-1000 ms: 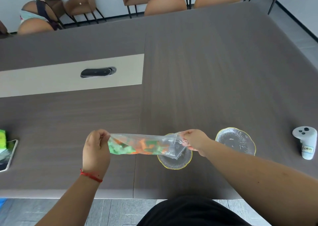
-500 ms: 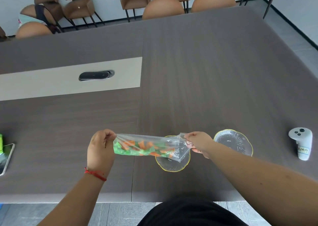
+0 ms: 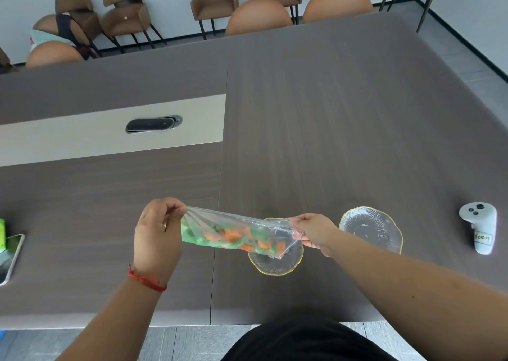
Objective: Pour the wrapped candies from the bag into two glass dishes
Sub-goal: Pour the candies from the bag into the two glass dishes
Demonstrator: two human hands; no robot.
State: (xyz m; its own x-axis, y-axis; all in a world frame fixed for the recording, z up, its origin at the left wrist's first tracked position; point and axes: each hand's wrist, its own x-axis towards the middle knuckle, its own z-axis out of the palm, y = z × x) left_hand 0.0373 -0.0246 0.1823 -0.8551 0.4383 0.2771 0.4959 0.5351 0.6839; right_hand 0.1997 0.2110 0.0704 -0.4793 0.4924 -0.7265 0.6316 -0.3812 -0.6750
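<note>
On dark wood table [image 3: 330, 129]: two glass dishes [image 3: 371, 228]; chairs [image 3: 126, 11] behind.

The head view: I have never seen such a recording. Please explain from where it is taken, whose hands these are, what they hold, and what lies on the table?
There is no machine here. A person wears a camera on the head, so you look down at their own two bare hands. The left hand and the right hand pinch the two ends of a clear bag with green and orange wrapped candies, held in the air above the near glass dish. A second glass dish stands to its right; both look empty. On the table also lie a white controller and a phone.
</note>
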